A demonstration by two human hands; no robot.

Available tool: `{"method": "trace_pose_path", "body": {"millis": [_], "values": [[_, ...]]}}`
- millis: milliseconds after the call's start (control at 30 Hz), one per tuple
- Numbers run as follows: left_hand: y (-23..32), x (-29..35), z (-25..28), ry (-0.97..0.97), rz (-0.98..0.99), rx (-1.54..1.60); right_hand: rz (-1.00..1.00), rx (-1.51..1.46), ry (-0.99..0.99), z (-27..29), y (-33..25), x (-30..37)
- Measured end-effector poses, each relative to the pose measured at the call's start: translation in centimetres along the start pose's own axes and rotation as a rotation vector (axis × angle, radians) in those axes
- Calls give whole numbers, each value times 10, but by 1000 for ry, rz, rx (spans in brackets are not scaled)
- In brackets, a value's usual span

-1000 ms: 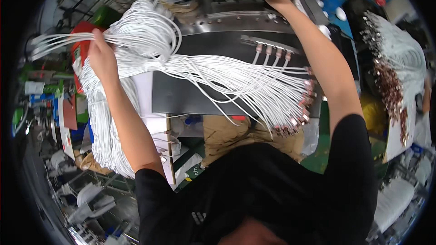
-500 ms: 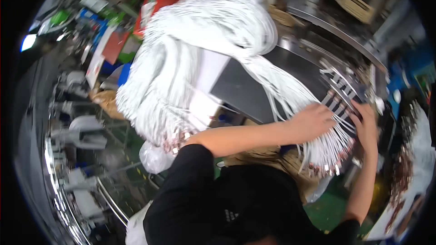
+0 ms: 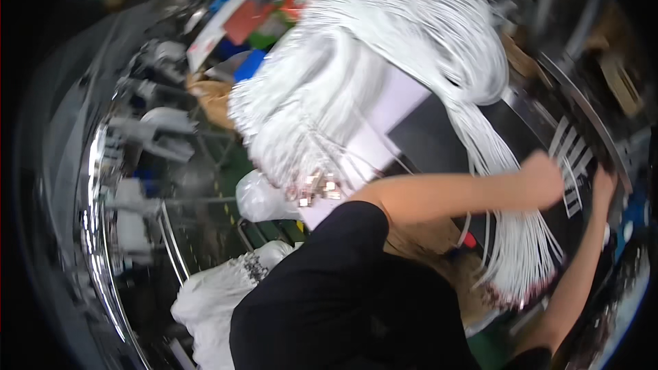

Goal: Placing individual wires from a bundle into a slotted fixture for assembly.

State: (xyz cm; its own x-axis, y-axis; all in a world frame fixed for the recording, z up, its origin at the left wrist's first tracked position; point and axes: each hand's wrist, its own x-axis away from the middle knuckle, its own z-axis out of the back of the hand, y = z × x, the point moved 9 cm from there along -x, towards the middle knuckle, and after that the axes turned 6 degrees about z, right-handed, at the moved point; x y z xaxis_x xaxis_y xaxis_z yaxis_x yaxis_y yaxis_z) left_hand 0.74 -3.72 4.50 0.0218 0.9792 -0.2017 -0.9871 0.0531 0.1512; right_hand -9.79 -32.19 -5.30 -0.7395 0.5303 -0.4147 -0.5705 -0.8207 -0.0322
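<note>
A long bundle of thin white cables point(image 3: 490, 147) runs from a big heap of white cables point(image 3: 404, 20) down to the right. Its loose ends, tipped with reddish and metallic bits, fan out below my left forearm. My left hand point(image 3: 545, 179) is over the right side of this bundle, its fingers curled closed; what they hold, if anything, is hidden. Farther right, beside a dark fixture with pale parallel strips point(image 3: 570, 154), is my right hand point(image 3: 603, 188). Blur hides its fingers, so its grip does not show.
The heap lies on a dark work surface point(image 3: 428, 140) with a white sheet point(image 3: 404, 99) partly beneath it. A metal rail point(image 3: 596, 113) curves along the right. A clear plastic bag point(image 3: 262, 197) hangs near the heap's lower end. More white cables point(image 3: 212, 308) lie at lower left.
The view has swung, so the heap sits farther right. My left hand has gone from fingers spread over the cables to curled closed. My right hand has moved away from the cable ends, toward the rail.
</note>
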Motion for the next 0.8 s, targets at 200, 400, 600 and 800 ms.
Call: {"method": "trace_pose_path", "body": {"millis": [200, 400, 600, 800], "values": [[-37, -81, 0, -30, 152, 78, -254, -19, 192, 37, 11, -35], [-63, -99, -8, -92, 247, 290, -206, -124, 194, 87, -65, -62], [-88, -95, -14, 19, 295, 372, 284, -1047, 332, 92, -99, -54], [-89, -87, 0, 458, 126, -28, 4, -226, 97, 92, -140, -40]]}}
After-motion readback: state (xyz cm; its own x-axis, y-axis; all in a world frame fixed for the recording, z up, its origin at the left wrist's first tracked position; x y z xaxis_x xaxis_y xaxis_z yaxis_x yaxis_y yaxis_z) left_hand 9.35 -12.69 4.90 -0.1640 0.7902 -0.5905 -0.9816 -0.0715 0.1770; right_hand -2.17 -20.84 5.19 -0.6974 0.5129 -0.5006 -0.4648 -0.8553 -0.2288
